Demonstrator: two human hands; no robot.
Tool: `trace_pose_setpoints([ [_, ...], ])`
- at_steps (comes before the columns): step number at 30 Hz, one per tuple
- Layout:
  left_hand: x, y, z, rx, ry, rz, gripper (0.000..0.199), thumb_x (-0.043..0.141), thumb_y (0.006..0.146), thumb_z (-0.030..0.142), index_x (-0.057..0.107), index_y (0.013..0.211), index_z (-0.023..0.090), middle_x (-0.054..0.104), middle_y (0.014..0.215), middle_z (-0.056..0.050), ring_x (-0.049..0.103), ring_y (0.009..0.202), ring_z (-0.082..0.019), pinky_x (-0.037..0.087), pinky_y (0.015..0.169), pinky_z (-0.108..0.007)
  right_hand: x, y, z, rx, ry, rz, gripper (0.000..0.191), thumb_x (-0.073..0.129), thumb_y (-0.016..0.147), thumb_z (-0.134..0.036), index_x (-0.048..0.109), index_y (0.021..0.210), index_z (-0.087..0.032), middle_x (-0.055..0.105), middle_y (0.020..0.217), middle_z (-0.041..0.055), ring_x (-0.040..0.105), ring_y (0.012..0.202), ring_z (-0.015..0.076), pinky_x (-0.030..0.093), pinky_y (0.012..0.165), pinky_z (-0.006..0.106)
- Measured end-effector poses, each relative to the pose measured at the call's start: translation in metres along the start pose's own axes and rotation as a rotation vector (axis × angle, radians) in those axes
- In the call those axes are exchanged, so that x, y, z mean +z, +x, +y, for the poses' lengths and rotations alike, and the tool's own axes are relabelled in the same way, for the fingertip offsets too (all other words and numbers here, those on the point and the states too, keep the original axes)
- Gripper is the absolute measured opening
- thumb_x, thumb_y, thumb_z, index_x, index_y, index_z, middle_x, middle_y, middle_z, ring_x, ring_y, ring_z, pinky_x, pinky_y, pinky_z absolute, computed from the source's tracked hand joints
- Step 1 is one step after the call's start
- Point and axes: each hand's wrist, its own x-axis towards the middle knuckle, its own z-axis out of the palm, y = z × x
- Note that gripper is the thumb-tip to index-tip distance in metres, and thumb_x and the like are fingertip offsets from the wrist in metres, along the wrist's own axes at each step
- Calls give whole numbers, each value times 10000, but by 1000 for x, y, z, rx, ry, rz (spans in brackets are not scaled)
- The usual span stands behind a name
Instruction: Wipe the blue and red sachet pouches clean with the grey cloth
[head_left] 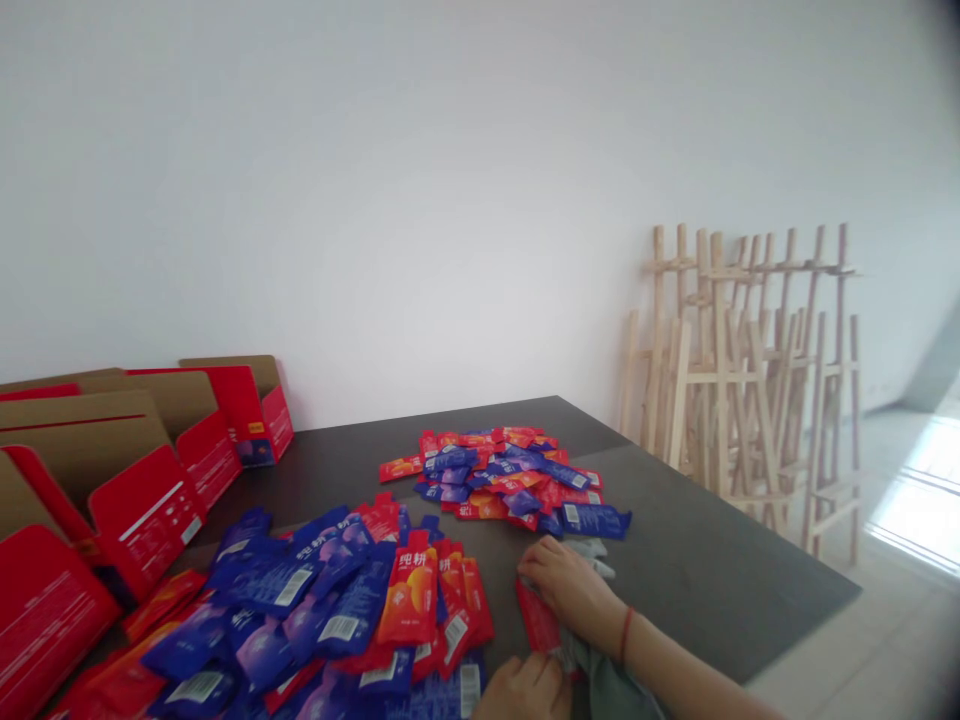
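Though cropped, left hand, beside red pouch

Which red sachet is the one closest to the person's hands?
The lone red sachet between the right hand and left hand, set apart from the sachets piled to its left.

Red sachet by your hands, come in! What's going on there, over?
Right hand at top of red sachet. Left hand near its lower end. Loose sachet heap beside left hand.

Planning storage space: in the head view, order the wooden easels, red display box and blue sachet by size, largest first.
1. Wooden easels, largest even though they stand farther away
2. Red display box
3. Blue sachet
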Motion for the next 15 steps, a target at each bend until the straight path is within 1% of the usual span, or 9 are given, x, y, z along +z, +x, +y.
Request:
trace_pose_setpoints([
  [2, -1, 3, 1, -28, 10, 59, 386, 288, 1013, 40, 502, 724, 179, 530, 655, 20, 534, 548, -117, 253, 461, -320, -1, 12, 5, 9, 7, 5, 387, 456, 918, -22, 740, 1127, -181, 711, 1140, 77, 592, 1083, 241, 493, 943, 347],
  [3, 0, 3, 2, -37, 15, 76, 397, 275, 1015, 43, 496, 715, 181, 527, 650, 18, 531, 545, -120, 245, 460, -327, -1, 14, 6, 5, 13, 6, 395, 455, 910, -14, 740, 1130, -177, 710, 1139, 79, 591, 1082, 242, 491, 953, 347],
  [4, 1, 2, 3, -38, 22, 75, 395, 280, 1016, 52, 492, 709, 183, 525, 647, 16, 528, 542, -123, 240, 459, -331, -2, 12, 6, -1, 21, 10, 407, 454, 900, -6, 736, 1138, -176, 708, 1142, 79, 590, 1082, 241, 489, 965, 348],
  [5, 3, -1, 3, -29, 33, 51, 379, 306, 1016, 66, 491, 708, 185, 524, 644, 17, 524, 539, -123, 239, 460, -330, -2, 7, 5, -9, 31, 16, 423, 453, 889, 3, 728, 1152, -181, 706, 1149, 76, 588, 1085, 239, 486, 977, 352],
  [7, 7, -8, 3, 5, 66, -54, 319, 397, 1007, 109, 495, 714, 188, 522, 639, 19, 515, 534, -120, 252, 466, -314, -2, -11, 2, -41, 54, 26, 456, 456, 875, 14, 706, 1190, -200, 699, 1177, 70, 582, 1096, 238, 485, 982, 364],
  [9, 11, -15, 2, 25, 96, -161, 274, 475, 990, 147, 500, 721, 192, 515, 625, 21, 503, 531, -120, 268, 479, -296, -3, -36, -3, -93, 83, 15, 456, 472, 875, 1, 687, 1206, -226, 692, 1198, 70, 578, 1094, 243, 492, 958, 374],
  [12, 16, -22, 1, 71, 84, -255, 273, 497, 982, 172, 495, 709, 195, 498, 600, 16, 492, 539, -133, 282, 492, -287, -6, -69, -11, -166, 153, -48, 378, 508, 899, -62, 684, 1185, -235, 699, 1166, 72, 584, 1053, 246, 494, 920, 371],
  [14, 16, -20, 0, 115, 54, -329, 272, 502, 979, 178, 501, 707, 193, 498, 598, 11, 496, 552, -140, 293, 499, -285, -8, -77, -14, -156, 197, -71, 361, 513, 888, -69, 688, 1160, -230, 700, 1136, 70, 581, 1044, 243, 488, 920, 365],
  [15, 15, -17, -1, 128, 38, -376, 267, 513, 977, 186, 510, 710, 191, 507, 605, 9, 503, 561, -143, 300, 503, -285, -8, -76, -14, -130, 209, -71, 367, 513, 866, -56, 693, 1135, -229, 697, 1121, 67, 578, 1042, 241, 487, 913, 359],
])
